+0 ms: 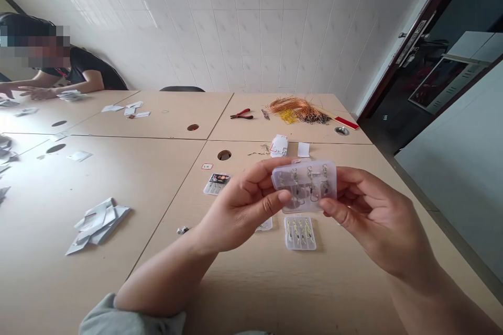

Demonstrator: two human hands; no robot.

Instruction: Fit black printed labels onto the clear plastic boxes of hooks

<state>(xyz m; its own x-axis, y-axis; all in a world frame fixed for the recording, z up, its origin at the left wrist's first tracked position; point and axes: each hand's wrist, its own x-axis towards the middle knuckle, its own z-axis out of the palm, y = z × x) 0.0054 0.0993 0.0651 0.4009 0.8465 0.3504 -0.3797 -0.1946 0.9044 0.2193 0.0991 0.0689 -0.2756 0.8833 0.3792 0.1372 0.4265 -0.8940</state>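
Between my two hands, raised above the table, is a clear plastic box (304, 180) with several fishing hooks showing through it. My left hand (247, 204) grips its left end, thumb on the near face. At the right end, my right hand (373, 214) pinches it with the thumb low on that face. Below lies another clear box (301, 233) with several yellowish hook rigs inside. Part of a further clear box (265, 225) shows beside my left hand, which mostly hides it. A flat case with a black label (217, 183) lies beyond my left wrist.
Farther back are pliers (241, 114), a bundle of copper-coloured strands (298, 110) and a stack of white cards (279, 145). White packets (98, 224) lie on the left. Across the table (157, 178), which has round holes, a person (86, 70) sits with hands over packets.
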